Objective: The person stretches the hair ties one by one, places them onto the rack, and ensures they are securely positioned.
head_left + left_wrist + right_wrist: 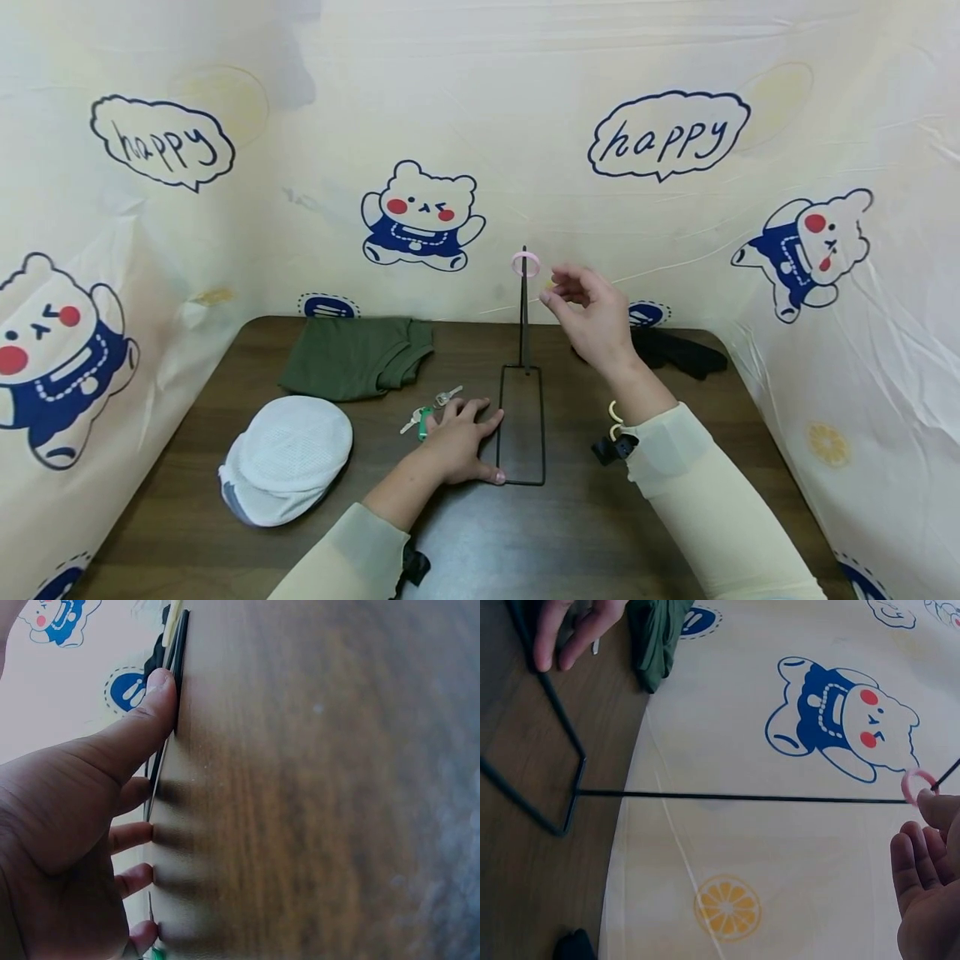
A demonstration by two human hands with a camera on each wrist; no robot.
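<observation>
A black wire stand has a flat rectangular base (543, 425) on the table and a tall upright (742, 798) at its far end. Around the upright's top hangs a small pink ring (526, 264). My left hand (459, 442) rests with fingers spread at the base's left side, its thumb (150, 712) on the near-left corner. Beside those fingers lie keys (447, 396) with a green tag (424, 422). Just right of the pink ring is my right hand (596, 321), its fingers loosely bent and holding nothing visible. Whether its thumb touches the ring, I cannot tell.
Folded green cloth (352, 358) lies at the back left, a white cap (288, 458) in front of it. A black cloth item (686, 352) lies at the back right. Yellowish rings (615, 411) show partly beside my right wrist. A printed curtain (525, 125) surrounds the table.
</observation>
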